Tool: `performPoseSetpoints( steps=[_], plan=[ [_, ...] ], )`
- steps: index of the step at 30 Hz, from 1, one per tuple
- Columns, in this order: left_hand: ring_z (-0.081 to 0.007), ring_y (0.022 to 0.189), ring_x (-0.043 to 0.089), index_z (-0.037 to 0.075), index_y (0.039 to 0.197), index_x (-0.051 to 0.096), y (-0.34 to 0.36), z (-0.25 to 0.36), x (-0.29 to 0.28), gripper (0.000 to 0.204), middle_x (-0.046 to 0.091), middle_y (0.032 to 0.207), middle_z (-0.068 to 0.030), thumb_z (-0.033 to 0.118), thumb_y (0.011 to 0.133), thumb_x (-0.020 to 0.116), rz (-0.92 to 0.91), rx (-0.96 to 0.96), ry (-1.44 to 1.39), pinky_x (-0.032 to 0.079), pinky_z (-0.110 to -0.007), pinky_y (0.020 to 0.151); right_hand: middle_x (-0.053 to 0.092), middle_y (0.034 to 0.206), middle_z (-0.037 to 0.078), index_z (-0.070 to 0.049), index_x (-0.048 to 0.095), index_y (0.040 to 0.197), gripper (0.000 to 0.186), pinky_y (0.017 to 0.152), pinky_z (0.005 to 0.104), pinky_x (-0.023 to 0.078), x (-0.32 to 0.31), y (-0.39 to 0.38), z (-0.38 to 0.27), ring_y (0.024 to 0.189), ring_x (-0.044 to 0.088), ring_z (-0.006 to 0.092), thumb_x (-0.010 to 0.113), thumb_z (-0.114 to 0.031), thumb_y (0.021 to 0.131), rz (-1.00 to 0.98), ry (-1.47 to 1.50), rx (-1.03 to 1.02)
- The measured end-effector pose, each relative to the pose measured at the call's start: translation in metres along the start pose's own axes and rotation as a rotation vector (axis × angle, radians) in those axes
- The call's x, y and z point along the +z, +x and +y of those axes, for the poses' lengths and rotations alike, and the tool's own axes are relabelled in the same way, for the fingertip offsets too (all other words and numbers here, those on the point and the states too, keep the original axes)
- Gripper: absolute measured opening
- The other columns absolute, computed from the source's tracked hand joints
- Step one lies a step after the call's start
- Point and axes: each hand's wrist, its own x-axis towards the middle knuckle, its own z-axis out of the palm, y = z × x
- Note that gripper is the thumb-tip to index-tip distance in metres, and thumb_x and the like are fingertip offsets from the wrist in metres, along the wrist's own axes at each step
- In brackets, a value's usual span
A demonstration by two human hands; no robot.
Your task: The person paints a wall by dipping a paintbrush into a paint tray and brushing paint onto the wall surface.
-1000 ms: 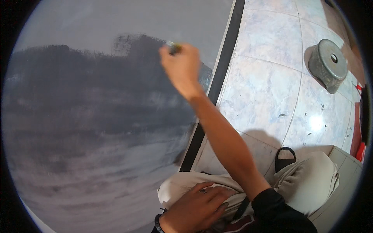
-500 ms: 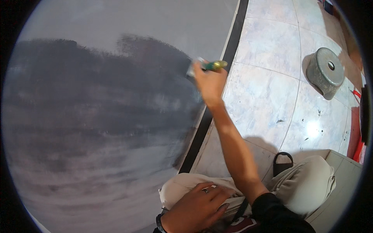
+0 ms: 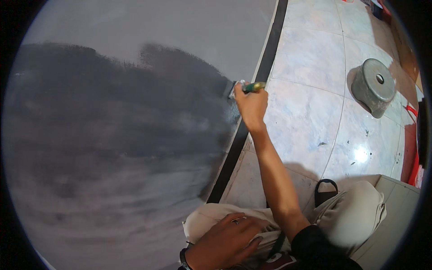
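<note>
"Grey wall (image 3: 189,27), darker paint (image 3: 112,99) across its middle; what's beside it?"

"Pale marbled floor tiles (image 3: 310,108), past a black edging strip (image 3: 219,186). A grey stool (image 3: 372,90) stands there, well apart."

"Hands?"

"Left hand (image 3: 225,240) rests loosely open on pale trousers (image 3: 204,217). Right hand (image 3: 252,105) grips, and partly hides, the green-and-yellow brush (image 3: 255,87) at the dark paint's right edge."

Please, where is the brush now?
In the head view, the brush is above and right of centre, in the right grip, at the edge of dark paint, near the black strip.
</note>
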Motion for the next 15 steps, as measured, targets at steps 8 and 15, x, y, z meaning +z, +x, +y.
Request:
performPoseSetpoints(
  steps=[8,15],
  plan=[
    [-0.0312,0.118,0.059,0.010,0.132,0.055,0.001,-0.003,0.005,0.037,0.063,0.122,-0.0131,0.023,0.098,0.060,-0.198,-0.072,0.004,0.040,-0.043,0.109,0.062,0.061,0.008,0.005,0.072,0.096,0.036,0.055,0.0334,0.047,0.041,0.000,-0.094,0.053,0.057,0.0140,0.071,-0.030,0.088,-0.322,0.605,-0.023],
    [-0.0314,0.116,0.058,0.001,0.133,0.050,-0.008,-0.017,0.009,0.041,0.059,0.126,-0.0180,0.018,0.096,0.058,-0.141,0.061,-0.008,0.040,-0.044,0.106,0.068,0.065,0.010,0.004,0.074,0.099,0.039,0.062,0.0330,0.054,0.014,0.000,0.046,0.061,0.067,0.0190,0.072,-0.032,0.086,0.056,0.055,-0.081]
  ],
)
